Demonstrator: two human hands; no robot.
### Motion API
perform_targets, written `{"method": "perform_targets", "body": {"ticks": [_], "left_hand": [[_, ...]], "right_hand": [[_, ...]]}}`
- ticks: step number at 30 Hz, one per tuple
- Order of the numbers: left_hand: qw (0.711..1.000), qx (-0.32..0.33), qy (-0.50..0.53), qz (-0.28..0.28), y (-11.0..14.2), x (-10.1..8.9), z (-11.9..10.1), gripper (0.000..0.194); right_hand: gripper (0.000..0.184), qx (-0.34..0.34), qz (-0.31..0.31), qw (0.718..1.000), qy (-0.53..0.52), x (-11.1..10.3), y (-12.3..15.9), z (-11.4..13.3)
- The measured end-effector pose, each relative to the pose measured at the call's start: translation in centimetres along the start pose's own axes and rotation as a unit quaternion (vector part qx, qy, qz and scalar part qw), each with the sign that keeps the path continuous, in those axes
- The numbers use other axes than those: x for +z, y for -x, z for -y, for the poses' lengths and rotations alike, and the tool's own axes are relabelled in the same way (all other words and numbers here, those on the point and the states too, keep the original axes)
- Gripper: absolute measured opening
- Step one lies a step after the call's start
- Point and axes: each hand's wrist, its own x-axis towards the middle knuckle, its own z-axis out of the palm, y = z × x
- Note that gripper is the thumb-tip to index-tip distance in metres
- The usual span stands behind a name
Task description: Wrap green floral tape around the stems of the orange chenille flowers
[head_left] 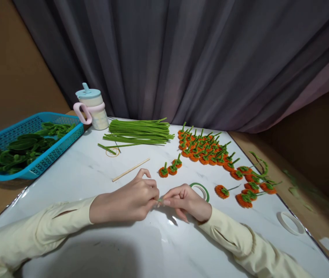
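My left hand and my right hand meet over the front middle of the table, fingertips pinched together. Between them shows a small thin green piece, mostly hidden by the fingers, so I cannot make out its kind. Just behind my right hand lies a roll of green tape. Several small orange pipe-cleaner pieces with green tops sit beyond my hands. A thin wooden stick lies behind my left hand.
Green pipe cleaners are piled at the back, beside a lidded cup. A blue basket with green leaves stands left. Many orange pieces cover the back right. A white ring lies near the right edge.
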Motion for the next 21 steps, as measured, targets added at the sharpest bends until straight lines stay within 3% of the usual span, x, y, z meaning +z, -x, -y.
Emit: {"method": "perform_targets", "body": {"ticks": [4, 6, 8, 10, 12, 15, 21], "left_hand": [[0.992, -0.062, 0.107, 0.036, 0.0, -0.1, 0.3, 0.026], [0.979, -0.092, 0.170, 0.071, 0.0, 0.0, 0.8, 0.024], [0.956, -0.126, 0.236, 0.116, -0.1, 0.0, 1.4, 0.021], [0.929, -0.155, 0.295, 0.158, -0.3, -0.1, 2.0, 0.019], [0.904, -0.167, 0.341, 0.194, -0.5, -0.3, 2.5, 0.018], [0.892, -0.151, 0.364, 0.219, -0.8, -0.5, 2.9, 0.019], [0.911, -0.126, 0.336, 0.203, -0.8, -0.4, 2.8, 0.021]], "right_hand": [[0.034, -0.088, -0.013, 0.978, 0.187, 0.4, 0.6, 0.4], [0.030, -0.191, -0.033, 0.925, 0.327, 0.6, 0.8, 0.3], [0.029, -0.294, -0.056, 0.849, 0.436, 0.7, 0.9, -0.2], [0.029, -0.362, -0.075, 0.787, 0.494, 0.8, 0.8, -0.7], [0.028, -0.398, -0.089, 0.747, 0.525, 0.8, 0.7, -1.1], [0.025, -0.419, -0.100, 0.717, 0.547, 0.8, 0.7, -1.3], [0.024, -0.428, -0.127, 0.694, 0.565, 0.8, 0.6, -1.6]]}}
